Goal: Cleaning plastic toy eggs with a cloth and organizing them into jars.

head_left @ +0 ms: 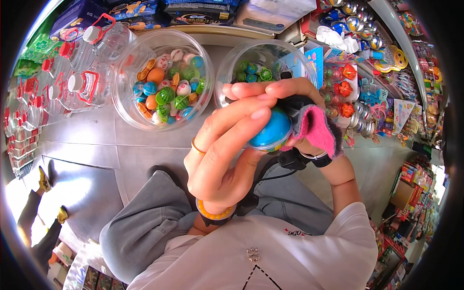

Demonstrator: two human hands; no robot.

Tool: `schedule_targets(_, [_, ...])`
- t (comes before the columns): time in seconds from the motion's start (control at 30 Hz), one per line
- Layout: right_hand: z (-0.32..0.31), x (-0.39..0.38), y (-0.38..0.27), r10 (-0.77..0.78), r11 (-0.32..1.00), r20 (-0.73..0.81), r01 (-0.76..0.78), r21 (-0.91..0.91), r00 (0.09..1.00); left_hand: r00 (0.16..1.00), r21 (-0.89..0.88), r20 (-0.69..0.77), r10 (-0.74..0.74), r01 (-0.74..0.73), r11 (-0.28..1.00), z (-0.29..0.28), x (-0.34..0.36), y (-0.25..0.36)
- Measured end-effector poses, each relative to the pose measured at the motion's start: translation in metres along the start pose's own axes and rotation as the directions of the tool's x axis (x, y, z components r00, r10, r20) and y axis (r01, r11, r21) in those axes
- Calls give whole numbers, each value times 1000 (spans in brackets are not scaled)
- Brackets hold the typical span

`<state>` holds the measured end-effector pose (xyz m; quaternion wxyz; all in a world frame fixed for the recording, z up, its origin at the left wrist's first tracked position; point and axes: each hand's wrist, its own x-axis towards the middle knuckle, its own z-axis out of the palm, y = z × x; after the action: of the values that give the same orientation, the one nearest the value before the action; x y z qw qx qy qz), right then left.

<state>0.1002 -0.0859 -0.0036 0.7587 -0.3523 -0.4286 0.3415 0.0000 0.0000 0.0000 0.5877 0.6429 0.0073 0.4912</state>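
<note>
A glossy blue ball (pixel 272 129), wrapped in clear film with some green and yellow low on it, is between my two hands. My left hand (pixel 220 150) curls around its left side, fingers closed over its top. From the right, my right hand (pixel 297 94) reaches over and behind the ball, fingers bent. A pink and grey cloth (pixel 316 130) is bunched in my right hand; part of that grip is hidden. Just beyond my hands stands a clear round tub (pixel 232 53) with green and blue balls in it, partly covered by my fingers.
Left of it, another clear tub (pixel 117 89) holds mixed coloured balls. Large clear bottles (pixel 92 92) with red handles crowd the left side. Packages (pixel 203 12) line a shelf at the back. Small toys (pixel 343 89) fill the right. A person's legs (pixel 36 212) show at far left.
</note>
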Motion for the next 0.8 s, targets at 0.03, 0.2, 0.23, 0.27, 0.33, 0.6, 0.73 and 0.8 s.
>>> schedule_targets(0.03, [-1, -1, 2, 8, 999, -8, -7, 36, 1000, 1000, 4, -16, -4, 4, 1000, 0, -1, 0])
schedule_targets(0.2, [2, -5, 3, 50, 999, -61, -50, 8, 997, 999, 17, -39, -35, 36, 999, -2, -1, 4])
schedule_targets(0.23, [3, -3, 3, 24, 1000, -53, -24, 3, 998, 998, 22, -35, -45, 46, 999, -3, -1, 4])
schedule_targets(0.27, [3, -2, 3, -3, 1000, -45, 3, -2, 999, 998, 26, -31, -54, 55, 998, -4, -1, 3])
schedule_targets(0.33, [2, -1, 5, -16, 1000, -31, 16, -4, 999, 997, 15, -41, -61, 61, 998, -3, -2, 1])
schedule_targets(0.6, [7, 2, 1, 37, 999, -32, -38, -36, 999, 993, 2, -77, -87, 87, 996, -7, -4, 3])
schedule_targets(0.73, [4, -2, 4, 33, 999, -16, -32, 30, 999, 991, -12, -89, -100, 99, 995, -6, -4, 3])
schedule_targets(0.8, [3, -4, 6, 30, 998, -12, -29, 62, 999, 991, -11, -85, -101, 100, 995, -6, -5, 5])
